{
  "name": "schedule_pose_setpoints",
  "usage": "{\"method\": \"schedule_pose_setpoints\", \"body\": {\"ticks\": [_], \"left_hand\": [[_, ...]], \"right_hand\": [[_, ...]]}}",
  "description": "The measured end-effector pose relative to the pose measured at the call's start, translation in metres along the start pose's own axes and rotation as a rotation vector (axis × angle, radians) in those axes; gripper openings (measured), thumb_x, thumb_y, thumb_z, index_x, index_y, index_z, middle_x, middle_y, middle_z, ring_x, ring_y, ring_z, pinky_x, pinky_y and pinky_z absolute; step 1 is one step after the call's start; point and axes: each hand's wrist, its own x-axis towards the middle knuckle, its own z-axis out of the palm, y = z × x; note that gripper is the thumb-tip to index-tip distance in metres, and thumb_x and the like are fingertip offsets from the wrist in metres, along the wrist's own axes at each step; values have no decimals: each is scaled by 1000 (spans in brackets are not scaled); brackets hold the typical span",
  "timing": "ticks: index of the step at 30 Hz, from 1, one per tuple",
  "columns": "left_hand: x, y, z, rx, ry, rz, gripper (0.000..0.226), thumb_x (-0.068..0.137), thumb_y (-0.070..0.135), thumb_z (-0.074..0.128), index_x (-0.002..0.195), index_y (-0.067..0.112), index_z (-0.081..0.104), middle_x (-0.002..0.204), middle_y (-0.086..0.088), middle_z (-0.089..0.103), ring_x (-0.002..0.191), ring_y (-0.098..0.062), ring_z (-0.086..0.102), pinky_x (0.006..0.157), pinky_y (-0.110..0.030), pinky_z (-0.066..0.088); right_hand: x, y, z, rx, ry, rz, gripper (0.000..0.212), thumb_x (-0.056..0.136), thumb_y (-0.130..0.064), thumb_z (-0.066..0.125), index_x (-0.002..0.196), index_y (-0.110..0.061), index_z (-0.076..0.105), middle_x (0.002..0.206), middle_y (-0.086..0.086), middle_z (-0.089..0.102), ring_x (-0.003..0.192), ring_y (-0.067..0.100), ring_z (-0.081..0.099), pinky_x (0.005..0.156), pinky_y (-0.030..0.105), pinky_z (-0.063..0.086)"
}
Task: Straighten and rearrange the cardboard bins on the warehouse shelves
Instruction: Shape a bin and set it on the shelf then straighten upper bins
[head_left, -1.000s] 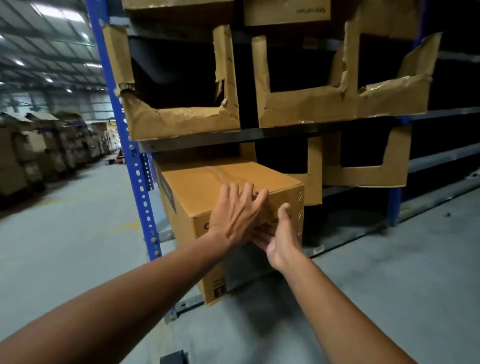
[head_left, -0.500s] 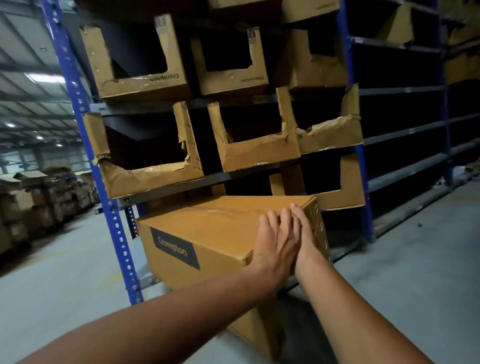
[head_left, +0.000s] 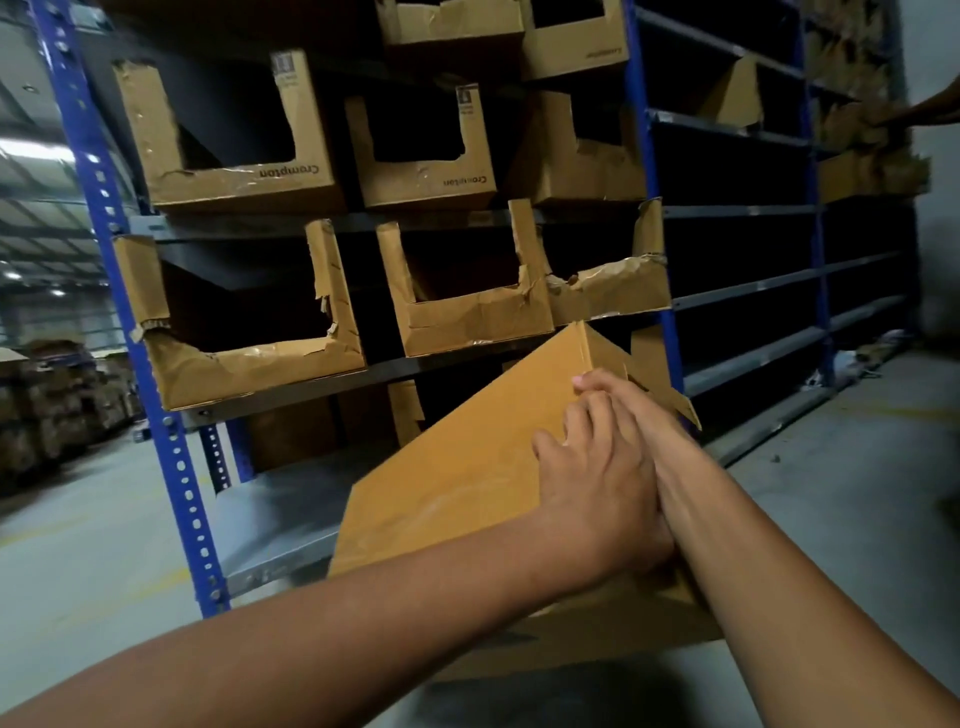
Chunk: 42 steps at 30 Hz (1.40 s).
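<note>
While both hands bear on it, the box (head_left: 467, 483) sits tilted in front of the bottom shelf (head_left: 291, 525), one corner raised toward the middle shelf edge and its near end low, below the forearms; the left hand (head_left: 597, 478) lies flat on the box's top face, fingers (head_left: 582, 421) straight and close together, thumb spread to the left; the right hand (head_left: 660, 441) lies against the left one at the box's right edge, its fingers reaching over that edge, though whether they curl round it cannot be told, since the left hand covers most of them. Cut-front bins (head_left: 244, 322) stand on the shelves above, several torn and crumpled at the front; one bin (head_left: 228, 135) on the higher shelf shows inverted lettering. Blue uprights (head_left: 135, 332) carry the rack; grey floor (head_left: 831, 467) runs to the right; another person's arm (head_left: 930, 111) enters at the upper right edge, touching a far bin.
</note>
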Motion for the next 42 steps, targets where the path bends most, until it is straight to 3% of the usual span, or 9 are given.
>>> {"method": "schedule_pose_setpoints", "body": {"ticks": [3, 6, 10, 16, 24, 27, 31, 37, 42], "left_hand": [[5, 3, 6, -210, -39, 65, 99, 77, 52, 65, 149, 12, 11, 145, -12, 16, 119, -29, 32, 93, -46, 42], [20, -6, 0, -436, -71, 139, 70, 77, 43, 70, 134, 17, 38, 128, -6, 37, 104, -21, 48, 83, -38, 53], [53, -37, -14, -225, 127, 469, 28, 87, 38, 64, 110, 22, 57, 103, 2, 58, 92, -15, 58, 75, -31, 52], [103, -52, -6, 130, 48, 637, 107, 60, 49, 84, 147, 30, 24, 148, 0, 34, 132, -20, 30, 106, -39, 27], [106, -54, 1, 284, -23, 702, 96, 61, 57, 78, 140, 29, 30, 151, -6, 34, 146, -20, 16, 117, -52, 6], [89, -66, 16, 268, 65, 641, 95, 62, 65, 72, 138, 29, 28, 140, -4, 48, 138, -20, 34, 116, -55, 8], [66, -89, 43, 139, 77, 418, 96, 61, 76, 60, 140, 33, 27, 124, -1, 60, 124, -22, 49, 116, -52, 1], [44, -69, 66, 59, 173, 398, 80, 60, 79, 53, 116, 23, 56, 86, 1, 69, 98, -21, 62, 116, -51, 6], [30, -57, 79, 42, 215, 417, 75, 58, 76, 56, 104, 17, 56, 63, -2, 61, 67, -22, 64, 108, -35, 22]], "right_hand": [[5, -10, -8, -99, 240, 84, 15, 78, -26, 74, 85, -14, 68, 79, 1, 70, 80, 19, 67, 72, 33, 51], [3, -18, -15, -161, 367, 118, 16, 70, -17, 77, 75, -6, 67, 68, 7, 67, 71, 23, 64, 66, 33, 51], [4, -13, -26, -420, 380, -3, 17, 81, -7, 66, 67, -10, 56, 61, 5, 58, 58, 18, 53, 47, 23, 37], [-7, -22, -32, -924, 326, -120, 30, 58, -28, 85, 78, -18, 64, 75, -8, 64, 73, 12, 60, 59, 24, 43], [-21, -19, -16, -1487, 211, -193, 65, 59, -59, 74, 105, -15, 58, 103, 6, 67, 94, 27, 62, 69, 31, 44], [-21, -20, -15, -1631, 55, -234, 65, 65, -63, 71, 110, -20, 54, 106, 2, 67, 95, 24, 62, 71, 32, 41], [-17, -24, -34, -1883, -159, -245, 90, 56, -60, 80, 129, -30, 37, 121, -2, 58, 109, 24, 55, 87, 41, 41], [-30, -29, -65, -2005, -139, -294, 67, 55, -47, 84, 106, -26, 46, 101, -2, 64, 91, 22, 57, 85, 37, 43], [-41, -32, -71, -1976, -212, -342, 52, 56, -32, 78, 99, -24, 50, 94, -4, 65, 88, 20, 59, 80, 32, 33]]}}
